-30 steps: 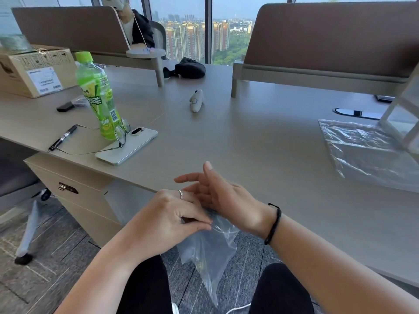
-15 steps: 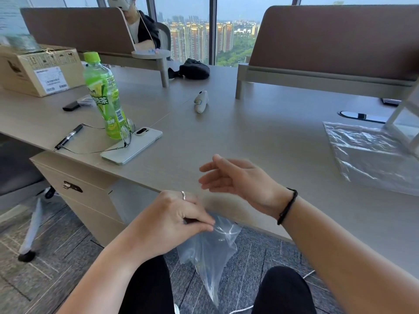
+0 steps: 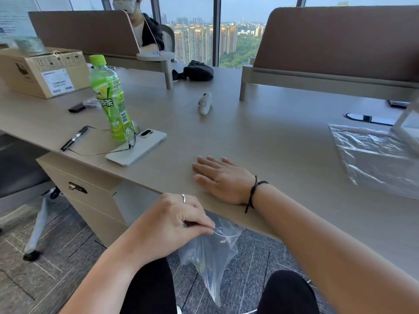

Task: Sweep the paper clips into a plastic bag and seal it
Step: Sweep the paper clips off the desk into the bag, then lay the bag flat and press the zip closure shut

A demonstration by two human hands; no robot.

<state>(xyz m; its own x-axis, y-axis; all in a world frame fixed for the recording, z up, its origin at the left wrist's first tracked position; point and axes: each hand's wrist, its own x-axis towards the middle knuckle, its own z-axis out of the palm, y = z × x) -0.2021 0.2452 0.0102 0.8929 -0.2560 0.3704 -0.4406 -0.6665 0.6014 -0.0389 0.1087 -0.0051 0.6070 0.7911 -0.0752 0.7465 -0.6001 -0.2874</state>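
Note:
My left hand point(image 3: 167, 225) is pinched on the top edge of a clear plastic bag point(image 3: 208, 257), which hangs below the desk's front edge, above my knees. Something dark shows faintly inside the bag; I cannot tell what it is. My right hand point(image 3: 223, 177) lies flat, palm down, on the desk point(image 3: 260, 141) near its front edge, fingers spread, holding nothing. No paper clips show on the desktop.
A second clear plastic bag point(image 3: 376, 157) lies flat at the right. A phone point(image 3: 137, 147) with glasses, a green bottle point(image 3: 110, 98), a pen point(image 3: 73, 138), a white device point(image 3: 205, 103), a cardboard box point(image 3: 43, 72) and a black pouch point(image 3: 197, 71) stand to the left and back. A person sits behind the far divider.
My right hand left the bag's mouth, rose over the desk edge and came down flat on the desktop. My left hand kept its pinch on the bag.

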